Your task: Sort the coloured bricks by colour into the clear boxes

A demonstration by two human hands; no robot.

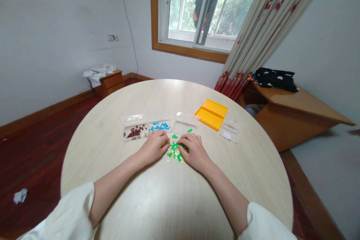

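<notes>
A small pile of green, yellow and pale toy bricks [174,147] lies on the table between my two hands. My left hand [155,145] rests at the pile's left edge, fingers curled and thumb close to the index finger. At the right side, my right hand [195,150] bends its fingers over the green pieces, thumb and index finger nearly meeting. Whatever either hand pinches is too small or hidden. Just beyond my right hand lies a loose green brick [190,130]. Behind the pile, a clear plastic box [184,127] stands with its lid raised.
Left of it are a clear box of blue bricks [159,126] and a clear box of dark brown bricks [135,131]. An unfolded yellow case [211,114] and another clear box [229,135] sit at right. The round table [174,202] has a curved edge.
</notes>
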